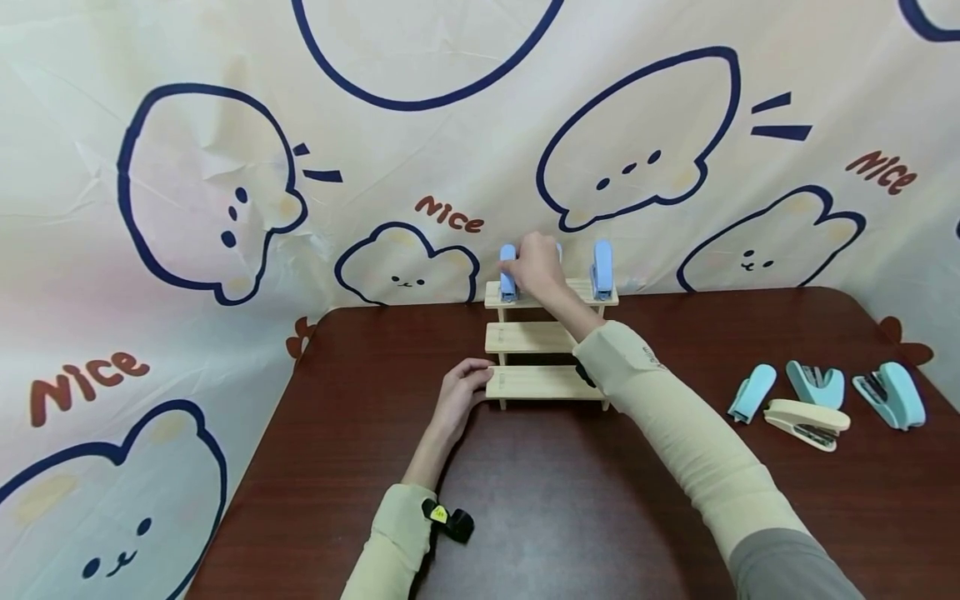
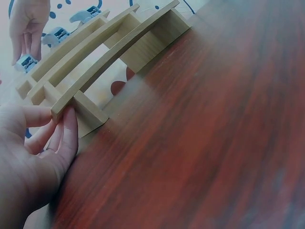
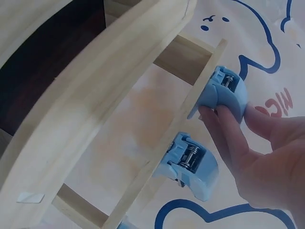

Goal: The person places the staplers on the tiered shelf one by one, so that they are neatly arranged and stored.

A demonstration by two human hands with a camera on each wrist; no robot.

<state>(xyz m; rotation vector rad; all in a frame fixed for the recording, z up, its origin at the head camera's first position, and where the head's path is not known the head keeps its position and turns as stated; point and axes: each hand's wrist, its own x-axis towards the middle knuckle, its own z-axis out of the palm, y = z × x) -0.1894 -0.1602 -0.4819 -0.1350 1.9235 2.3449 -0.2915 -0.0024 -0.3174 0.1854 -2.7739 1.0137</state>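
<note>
A three-step wooden rack (image 1: 551, 385) stands upright toward the back of the table. At its lowest step, my left hand (image 1: 459, 393) pinches the left end between thumb and fingers, plainest in the left wrist view on the rack's corner (image 2: 64, 104). Up on the top step, my right hand (image 1: 540, 265) holds the leftmost light-blue stapler (image 3: 231, 93) between thumb and fingers; that stapler stands on end. Beside it is a middle blue stapler (image 3: 202, 167), mostly behind the right hand in the head view. A third blue stapler (image 1: 602, 271) stands at the step's right end.
On the table's right side lie several staplers: a slim blue one (image 1: 752, 393), two wider blue-green ones (image 1: 817, 385), (image 1: 892, 396) and a cream one (image 1: 808, 423). A printed cloth (image 1: 420, 183) hangs directly behind the rack. The brown tabletop (image 1: 525, 483) extends in front of it.
</note>
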